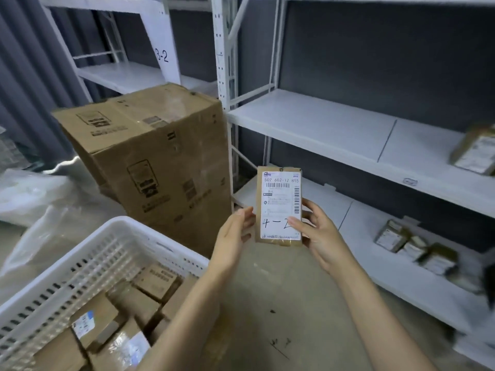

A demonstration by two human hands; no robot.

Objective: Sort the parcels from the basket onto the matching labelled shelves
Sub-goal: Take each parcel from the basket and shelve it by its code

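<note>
1. Head view, grip: right hand [318, 231] is pinching a small flat brown cardboard parcel with a white shipping label [278, 207], thumb lying across the label. Left hand [235, 231] is steadying the opposite edge with fairly straight fingers, gripping nothing itself.
2. Place: the parcel is being held upright in the air, just beyond the far right corner of the white slotted plastic basket [112, 228]. Its label is facing the camera, apparently so the handwritten "4-" and a thumb-covered digit can be read.
3. Counts in the basket: at least five brown parcels are lying overlapped; the exact number is hidden.
4. Counts elsewhere: one large brown cardboard carton [150, 145] is standing just behind the basket. The white metal shelves [321, 124] are standing to the right of the basket, holding three small parcels on the low level and one above.
5. Judgement: a matching shelf tag is still being sought; only "3-2" is legible, behind the basket.
</note>
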